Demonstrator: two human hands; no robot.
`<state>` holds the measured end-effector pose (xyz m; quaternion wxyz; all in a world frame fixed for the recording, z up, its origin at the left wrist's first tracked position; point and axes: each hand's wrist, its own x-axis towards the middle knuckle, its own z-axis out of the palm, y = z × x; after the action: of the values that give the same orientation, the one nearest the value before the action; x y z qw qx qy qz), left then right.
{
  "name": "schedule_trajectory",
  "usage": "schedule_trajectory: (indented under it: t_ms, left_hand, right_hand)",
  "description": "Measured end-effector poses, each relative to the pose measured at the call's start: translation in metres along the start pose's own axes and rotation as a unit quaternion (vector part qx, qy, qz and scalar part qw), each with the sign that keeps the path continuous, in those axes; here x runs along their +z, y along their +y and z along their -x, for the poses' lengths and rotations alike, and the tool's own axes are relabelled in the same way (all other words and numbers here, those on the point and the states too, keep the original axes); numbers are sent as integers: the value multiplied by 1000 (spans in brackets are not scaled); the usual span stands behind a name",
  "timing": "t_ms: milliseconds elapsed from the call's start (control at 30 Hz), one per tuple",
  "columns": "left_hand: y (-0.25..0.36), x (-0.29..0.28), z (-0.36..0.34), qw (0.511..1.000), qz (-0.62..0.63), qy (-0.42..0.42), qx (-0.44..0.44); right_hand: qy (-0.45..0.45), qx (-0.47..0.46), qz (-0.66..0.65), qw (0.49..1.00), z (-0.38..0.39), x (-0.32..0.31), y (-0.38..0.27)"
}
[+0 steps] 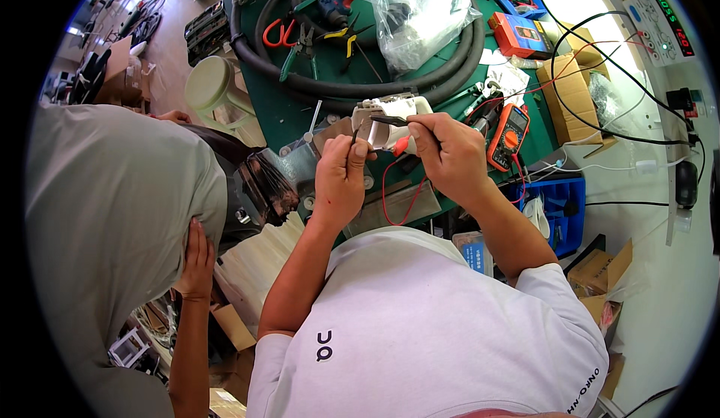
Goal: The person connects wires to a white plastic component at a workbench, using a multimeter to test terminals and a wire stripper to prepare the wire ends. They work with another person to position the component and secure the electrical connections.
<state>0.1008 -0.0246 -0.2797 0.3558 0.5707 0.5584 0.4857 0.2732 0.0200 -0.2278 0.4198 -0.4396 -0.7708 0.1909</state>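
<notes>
Over the near edge of the green workbench, my right hand (454, 151) is closed on black tweezers (390, 120), their tips pointing left. These tips lie against a white plastic housing (397, 107) with an open, greyish inside. My left hand (343, 178) pinches a thin dark piece (355, 137) in front of the housing's left side; what it is cannot be made out. An orange-red clip (403, 145) on a red lead sits between my hands. Just left of the housing is a metal fixture (296, 164) with a T-shaped handle (313, 116).
A thick black hose (300, 84) coils around pliers (301, 52), red-handled scissors (279, 34) and a plastic bag (420, 28). To the right are an orange multimeter (509, 136), a cardboard box (574, 103) and a power supply (660, 28) with leads. A co-worker in grey (127, 208) is close at left.
</notes>
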Motion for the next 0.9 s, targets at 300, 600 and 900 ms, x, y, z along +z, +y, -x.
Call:
schedule_trajectory:
  t_ms: [300, 600, 900]
  left_hand:
    - [-5, 0, 3, 999, 27, 4, -45]
    - [-5, -3, 5, 997, 12, -4, -81]
    - [-9, -5, 4, 997, 4, -6, -80]
  right_hand:
    - [89, 158, 174, 968, 3, -27, 124]
    - [-147, 21, 214, 965, -10, 8, 160]
    - [-217, -82, 159, 960, -23, 41, 168]
